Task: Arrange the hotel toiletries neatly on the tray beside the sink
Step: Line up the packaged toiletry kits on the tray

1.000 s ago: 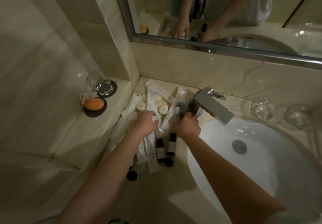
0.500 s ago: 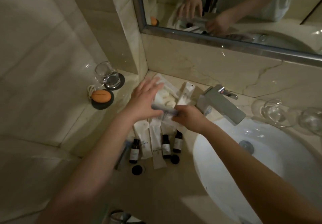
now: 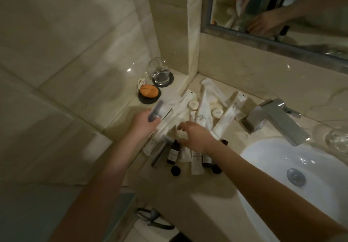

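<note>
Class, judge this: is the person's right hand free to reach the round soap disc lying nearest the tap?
Probably yes. The right hand is empty, fingers spread, and hovers just short of the round soap disc; only flat white sachets lie between them.

Clear drinking glass (image 3: 159,71) upright on dark round coaster (image 3: 163,82), orange oval item (image 3: 149,91) on second dark coaster (image 3: 148,98) just beside it, chrome faucet (image 3: 276,120) over white basin (image 3: 267,159), framed mirror (image 3: 278,12) above, stemmed glassware (image 3: 334,140) at right edge.
</note>
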